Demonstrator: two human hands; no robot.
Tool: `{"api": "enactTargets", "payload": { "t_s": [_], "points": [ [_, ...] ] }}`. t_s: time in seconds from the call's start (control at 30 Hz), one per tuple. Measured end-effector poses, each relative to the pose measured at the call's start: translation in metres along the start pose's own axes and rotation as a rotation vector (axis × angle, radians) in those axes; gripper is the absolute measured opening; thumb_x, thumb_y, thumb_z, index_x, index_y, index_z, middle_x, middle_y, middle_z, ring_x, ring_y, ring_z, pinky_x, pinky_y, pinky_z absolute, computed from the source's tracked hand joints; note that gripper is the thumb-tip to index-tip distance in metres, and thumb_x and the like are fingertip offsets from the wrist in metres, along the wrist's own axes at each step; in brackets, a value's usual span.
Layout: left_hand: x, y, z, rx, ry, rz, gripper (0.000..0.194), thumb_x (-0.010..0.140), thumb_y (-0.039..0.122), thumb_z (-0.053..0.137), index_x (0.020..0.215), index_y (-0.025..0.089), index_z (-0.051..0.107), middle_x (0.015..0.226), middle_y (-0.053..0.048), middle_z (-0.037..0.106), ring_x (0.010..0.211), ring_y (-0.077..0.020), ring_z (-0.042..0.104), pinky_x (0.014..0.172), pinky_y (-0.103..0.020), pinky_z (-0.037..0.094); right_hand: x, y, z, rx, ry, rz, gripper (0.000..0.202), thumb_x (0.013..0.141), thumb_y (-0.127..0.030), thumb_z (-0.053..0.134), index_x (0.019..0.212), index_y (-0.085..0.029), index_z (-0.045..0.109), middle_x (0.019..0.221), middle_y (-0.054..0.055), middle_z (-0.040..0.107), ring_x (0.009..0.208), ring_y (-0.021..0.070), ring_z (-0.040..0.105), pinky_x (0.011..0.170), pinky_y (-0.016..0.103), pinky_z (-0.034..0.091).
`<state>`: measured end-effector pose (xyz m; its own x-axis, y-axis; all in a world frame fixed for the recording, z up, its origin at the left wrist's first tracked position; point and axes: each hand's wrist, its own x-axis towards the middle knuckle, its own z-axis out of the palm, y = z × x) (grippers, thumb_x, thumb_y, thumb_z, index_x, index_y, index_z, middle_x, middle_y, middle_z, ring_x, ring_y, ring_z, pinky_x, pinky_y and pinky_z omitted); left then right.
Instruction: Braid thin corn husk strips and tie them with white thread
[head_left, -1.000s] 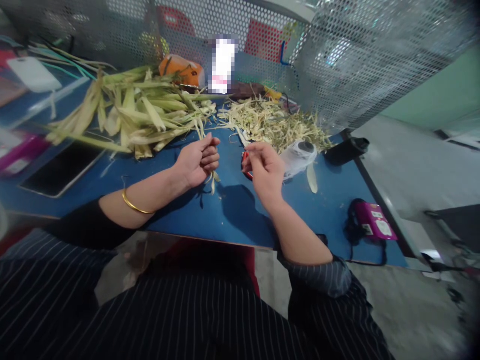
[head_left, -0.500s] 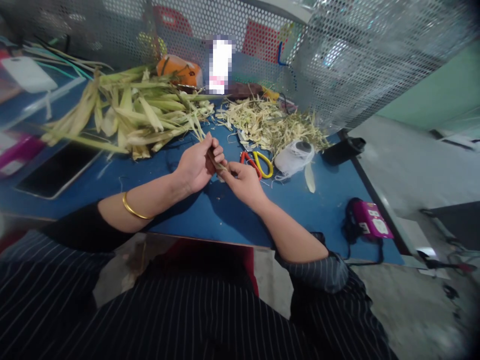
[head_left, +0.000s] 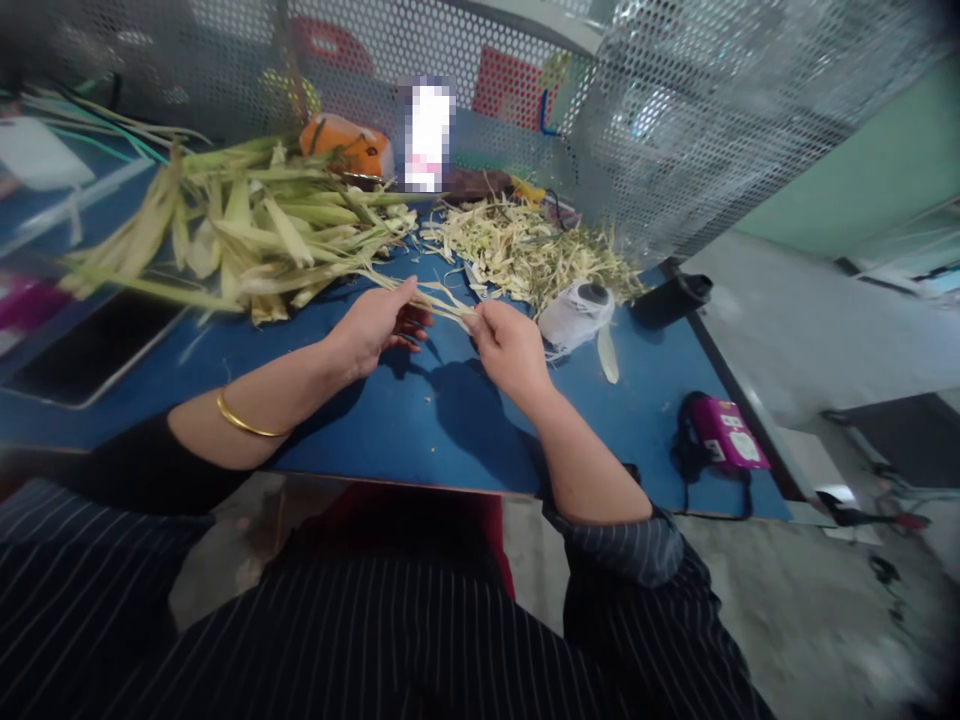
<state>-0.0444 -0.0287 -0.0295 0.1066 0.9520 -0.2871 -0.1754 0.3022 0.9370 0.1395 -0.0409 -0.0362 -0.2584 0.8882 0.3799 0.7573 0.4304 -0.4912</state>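
Several thin corn husk strips [head_left: 444, 303] stretch between my two hands above the blue table. My right hand [head_left: 511, 348] pinches their right ends between thumb and fingers. The strips pass by the thumb of my left hand [head_left: 375, 325], whose fingers curl loosely around them, with the lower fingers a little apart. Their far ends trail up-left to a heap of pale green corn husks [head_left: 262, 230]. Behind my right hand the scissors are mostly hidden, with a bit of blade [head_left: 474, 283] showing. A white thread spool [head_left: 577, 318] stands to the right of that hand.
Shredded husk [head_left: 525, 245] is piled at the back, before a perforated metal screen [head_left: 420, 40]. An orange packet [head_left: 349, 145] lies behind the husks. A dark phone [head_left: 94, 345] lies left, a black cylinder [head_left: 671, 303] and a magenta box [head_left: 727, 432] right.
My right hand has moved right along the strips and now covers the scissor handles. My left hand has shifted left and loosened its fingers. More of the strips shows between them.
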Motion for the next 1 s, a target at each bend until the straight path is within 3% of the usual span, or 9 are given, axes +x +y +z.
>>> {"api": "enactTargets", "payload": {
  "t_s": [0.1, 0.2, 0.3, 0.37, 0.47, 0.63, 0.73, 0.8, 1.0],
  "points": [
    [-0.007, 0.004, -0.002, 0.234, -0.107, 0.081, 0.06, 0.09, 0.06, 0.049, 0.048, 0.017, 0.054, 0.047, -0.004, 0.054, 0.038, -0.0109, 0.047, 0.04, -0.023, 0.037, 0.001, 0.004, -0.001, -0.042, 0.006, 0.033, 0.029, 0.093, -0.027, 0.046, 0.066, -0.021, 0.039, 0.067, 0.0, 0.048, 0.065, 0.0144, 0.043, 0.064, 0.028, 0.029],
    [-0.02, 0.008, -0.002, 0.471, -0.013, 0.447, 0.063, 0.092, 0.055, 0.048, 0.04, 0.019, 0.048, 0.038, -0.002, 0.044, 0.038, -0.0104, 0.042, 0.046, -0.023, 0.036, 0.001, 0.005, 0.0, -0.129, -0.001, 0.005, 0.026, 0.094, -0.029, 0.046, 0.07, -0.021, 0.045, 0.073, 0.002, 0.053, 0.068, 0.0154, 0.045, 0.064, 0.029, 0.028],
    [-0.023, 0.008, -0.001, 0.649, 0.045, 0.792, 0.033, 0.087, 0.041, 0.062, 0.063, 0.02, 0.067, 0.068, -0.005, 0.066, 0.071, -0.0174, 0.06, 0.074, -0.025, 0.046, -0.001, 0.001, 0.0, -0.247, -0.103, -0.154, 0.021, 0.096, -0.029, 0.044, 0.081, -0.019, 0.054, 0.082, 0.006, 0.059, 0.07, 0.0169, 0.047, 0.065, 0.03, 0.028],
    [-0.018, 0.005, -0.001, 0.741, -0.091, 0.86, 0.015, 0.086, 0.033, 0.064, 0.088, 0.022, 0.074, 0.098, -0.007, 0.072, 0.101, -0.0213, 0.06, 0.094, -0.027, 0.04, -0.001, -0.002, 0.001, -0.297, -0.174, -0.289, 0.023, 0.097, -0.03, 0.042, 0.088, -0.017, 0.058, 0.088, 0.008, 0.062, 0.072, 0.0181, 0.048, 0.067, 0.031, 0.029],
    [-0.007, 0.0, -0.003, 0.855, -0.257, 0.802, 0.022, 0.092, 0.026, 0.052, 0.086, 0.022, 0.073, 0.088, -0.004, 0.072, 0.089, -0.0187, 0.061, 0.099, -0.029, 0.034, -0.001, -0.003, 0.002, -0.33, -0.216, -0.373, 0.028, 0.099, -0.032, 0.038, 0.092, -0.016, 0.061, 0.089, 0.009, 0.062, 0.074, 0.019, 0.049, 0.071, 0.032, 0.031],
    [-0.007, 0.001, -0.003, 0.767, -0.362, 0.485, 0.033, 0.095, 0.032, 0.046, 0.071, 0.018, 0.065, 0.056, 0.0, 0.058, 0.055, -0.0142, 0.052, 0.058, -0.021, 0.037, 0.0, 0.0, -0.002, -0.264, -0.195, -0.351, 0.03, 0.099, -0.033, 0.039, 0.086, -0.018, 0.062, 0.086, 0.007, 0.061, 0.074, 0.0175, 0.049, 0.071, 0.032, 0.033],
    [-0.012, 0.004, -0.001, 0.627, -0.396, 0.352, 0.031, 0.092, 0.035, 0.052, 0.071, 0.016, 0.065, 0.06, -0.001, 0.058, 0.052, -0.0118, 0.049, 0.05, -0.02, 0.034, -0.001, 0.002, -0.002, -0.067, -0.178, -0.265, 0.021, 0.095, -0.033, 0.048, 0.085, -0.018, 0.06, 0.083, 0.005, 0.061, 0.074, 0.0157, 0.053, 0.069, 0.03, 0.036],
    [-0.014, 0.005, 0.0, 0.57, -0.401, 0.309, 0.029, 0.09, 0.033, 0.057, 0.07, 0.015, 0.067, 0.062, -0.002, 0.058, 0.052, -0.0103, 0.047, 0.048, -0.018, 0.032, -0.001, 0.002, -0.001, 0.127, -0.147, -0.154, 0.014, 0.089, -0.033, 0.059, 0.092, -0.02, 0.059, 0.08, 0.001, 0.061, 0.07, 0.0137, 0.054, 0.066, 0.028, 0.037],
    [-0.016, 0.009, 0.004, 0.365, -0.231, 0.253, 0.026, 0.089, 0.018, 0.055, 0.066, 0.013, 0.067, 0.053, 0.0, 0.051, 0.044, -0.0062, 0.038, 0.042, -0.017, 0.025, 0.001, -0.002, -0.002, 0.654, -0.077, 0.007, 0.035, 0.079, -0.024, 0.066, 0.111, -0.024, 0.05, 0.07, -0.006, 0.056, 0.059, 0.0108, 0.054, 0.061, 0.027, 0.044]
  ]
}}
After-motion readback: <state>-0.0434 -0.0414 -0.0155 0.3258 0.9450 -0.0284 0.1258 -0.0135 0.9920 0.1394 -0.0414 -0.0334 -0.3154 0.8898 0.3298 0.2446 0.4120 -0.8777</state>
